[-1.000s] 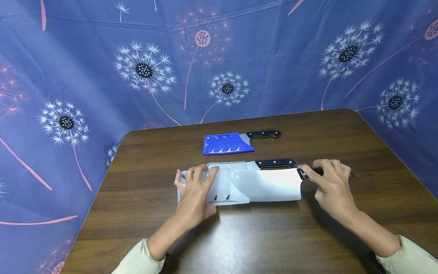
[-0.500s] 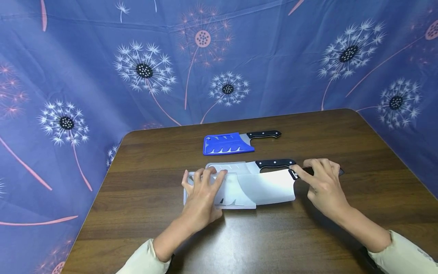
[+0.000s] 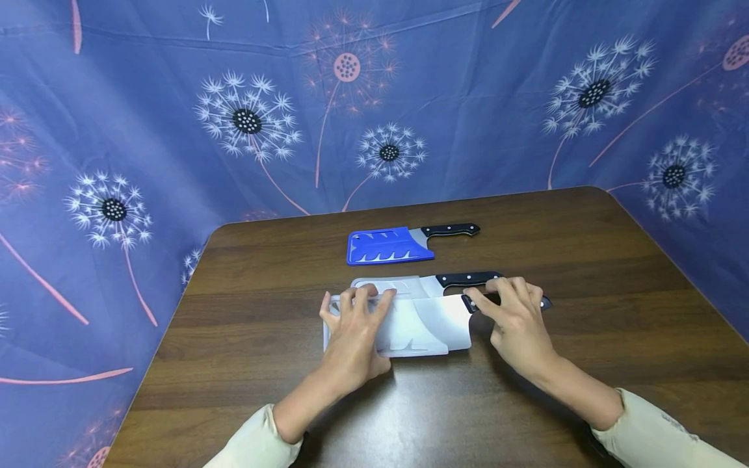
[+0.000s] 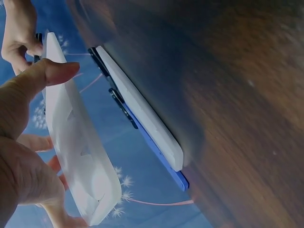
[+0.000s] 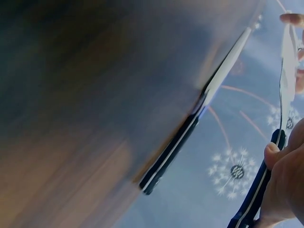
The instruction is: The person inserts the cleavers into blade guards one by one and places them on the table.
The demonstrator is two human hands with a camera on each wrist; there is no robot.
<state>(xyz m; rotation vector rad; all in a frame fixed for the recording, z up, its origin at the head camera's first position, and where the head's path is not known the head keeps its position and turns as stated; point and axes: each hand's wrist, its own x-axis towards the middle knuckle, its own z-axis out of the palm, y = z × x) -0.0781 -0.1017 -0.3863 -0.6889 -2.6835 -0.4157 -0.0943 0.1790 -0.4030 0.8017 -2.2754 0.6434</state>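
My left hand grips a translucent white blade sheath by its long edges, thumb on the near side and fingers on the far side. By its black handle, my right hand holds a cleaver. Most of the broad blade sits inside the sheath, and a short stretch by the handle shows bare. Both wrist views show sheath and cleaver raised off the table; in the left wrist view the sheath lies between thumb and fingers. The right thumb presses along the black handle in the right wrist view.
Just behind lies a second cleaver in a white sheath, partly covered by the held one. Farther back rests a smaller knife in a blue sheath. The brown wooden table meets a blue dandelion-print cloth at its back edge.
My right hand has moved left, sliding the cleaver blade deeper into the white sheath. My left hand and the sheath have shifted slightly right and nearer. The two knives behind have stayed put.
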